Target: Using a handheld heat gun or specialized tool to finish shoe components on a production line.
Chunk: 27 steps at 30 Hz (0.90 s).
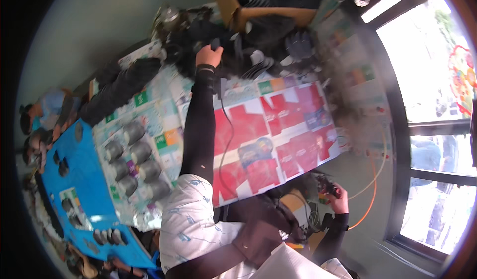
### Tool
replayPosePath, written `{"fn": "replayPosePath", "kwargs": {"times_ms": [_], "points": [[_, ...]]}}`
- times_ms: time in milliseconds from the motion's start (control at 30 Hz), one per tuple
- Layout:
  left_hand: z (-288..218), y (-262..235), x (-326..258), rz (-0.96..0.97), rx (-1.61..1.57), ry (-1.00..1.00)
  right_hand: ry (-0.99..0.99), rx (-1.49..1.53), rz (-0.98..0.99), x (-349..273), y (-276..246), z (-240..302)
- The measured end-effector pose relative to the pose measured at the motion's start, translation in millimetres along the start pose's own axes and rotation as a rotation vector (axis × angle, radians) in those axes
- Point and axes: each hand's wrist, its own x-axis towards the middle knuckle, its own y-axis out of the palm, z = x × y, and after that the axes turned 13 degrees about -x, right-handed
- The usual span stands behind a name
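Note:
My left hand is stretched far out over the table, at the edge of a heap of black items with grey parts. Its fingers are closed around a small dark piece whose kind I cannot make out. Lower right, off the table's near edge, my right hand is closed on a dark object, blurred and too small to name. A grey-black cable runs from a dark bar by my left wrist across the red and white printed sheets covering the table.
Rows of grey rounded stacks stand on the table's left part, beside a blue tabletop where other people work. A cardboard box of black goods sits at the back. An orange hose hangs near the glass door on the right.

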Motion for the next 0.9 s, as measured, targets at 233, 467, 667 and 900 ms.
{"fn": "replayPosePath", "kwargs": {"times_ms": [233,467,667,900], "points": [[81,-73,-255,-0.13,0.252,-0.072,-0.009,0.054,0.078,24,-1,7],[194,-82,-341,0.014,0.446,-0.263,-0.18,-0.038,0.165,46,8,52],[221,-120,-331,-0.38,0.486,-0.39,-0.273,0.018,0.181,40,-2,51],[198,-124,-342,-0.407,0.504,-0.501,-0.252,-0.04,0.165,37,-8,44]]}}
